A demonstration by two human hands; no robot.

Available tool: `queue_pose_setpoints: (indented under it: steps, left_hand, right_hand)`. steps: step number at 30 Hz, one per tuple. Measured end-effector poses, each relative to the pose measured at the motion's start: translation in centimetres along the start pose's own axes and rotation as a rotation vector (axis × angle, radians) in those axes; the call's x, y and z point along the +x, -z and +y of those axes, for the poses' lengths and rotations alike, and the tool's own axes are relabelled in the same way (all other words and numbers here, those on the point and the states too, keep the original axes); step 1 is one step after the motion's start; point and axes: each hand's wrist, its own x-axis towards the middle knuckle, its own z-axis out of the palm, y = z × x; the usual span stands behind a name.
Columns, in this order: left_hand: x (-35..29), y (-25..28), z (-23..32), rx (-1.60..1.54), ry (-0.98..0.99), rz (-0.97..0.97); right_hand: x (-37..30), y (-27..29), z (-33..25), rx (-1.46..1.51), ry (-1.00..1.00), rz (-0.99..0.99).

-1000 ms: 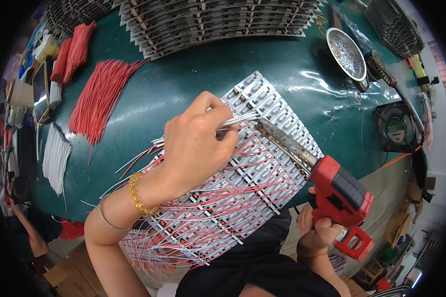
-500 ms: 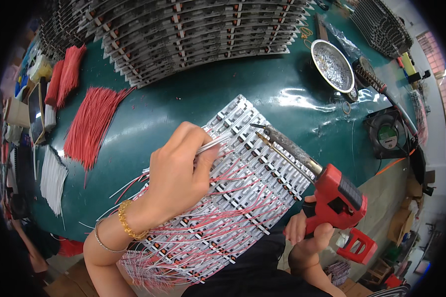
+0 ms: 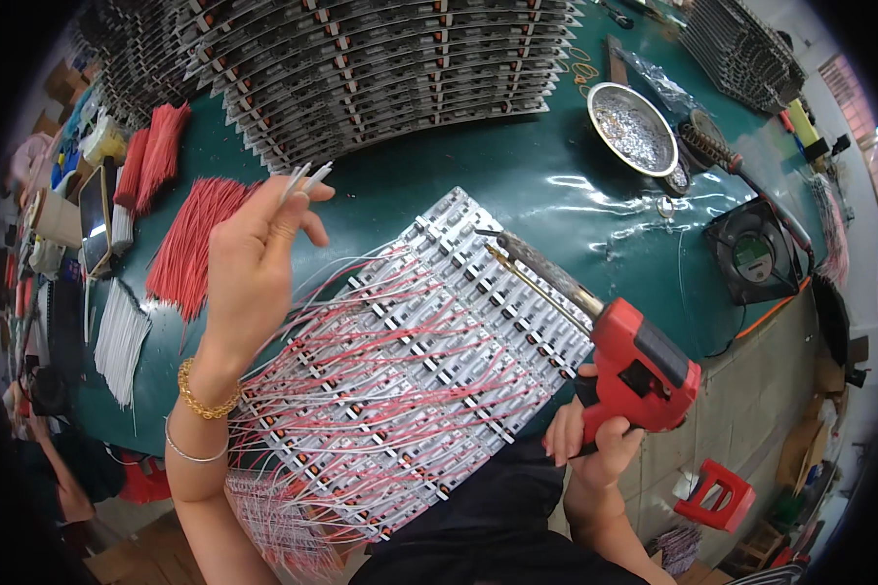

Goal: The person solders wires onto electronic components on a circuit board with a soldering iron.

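Note:
My left hand (image 3: 249, 268) is raised at the left of a panel of small circuit boards (image 3: 434, 263), with a few short white wires (image 3: 307, 178) pinched between thumb and fingers. Many red and white wires (image 3: 400, 341) run across the panel and hang over its left edge. My right hand (image 3: 593, 444) grips the handle of a red soldering gun (image 3: 644, 366). The gun's dark barrel and the thin brass-coloured tube beneath it point up and left over the panel's upper part. Whether the tip touches a board, I cannot tell.
Stacked board panels (image 3: 380, 88) fill the back of the green table (image 3: 380, 190). A bundle of red wires (image 3: 200, 239) and one of white wires (image 3: 122, 341) lie left. A metal bowl of silvery scraps (image 3: 632, 132), a soldering-iron stand (image 3: 707, 146) and a black fan (image 3: 751, 253) are right.
My left hand has lifted off the panel and moved up and left, still holding white wires. The soldering gun in my right hand appears slightly further left, as the whole view has shifted.

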Motion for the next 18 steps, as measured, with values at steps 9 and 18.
queue_pose_setpoints:
  steps: [9,18]
  left_hand:
    - [-2.7,-4.4,1.7,0.093,-0.179,-0.219]
    - [-3.1,-6.2,1.0,0.177,-0.112,-0.17]
  right_hand:
    - [-0.4,0.2,-0.3,0.041,0.013,0.018]
    - [-2.8,0.7,-0.8,-0.18,-0.038,0.1]
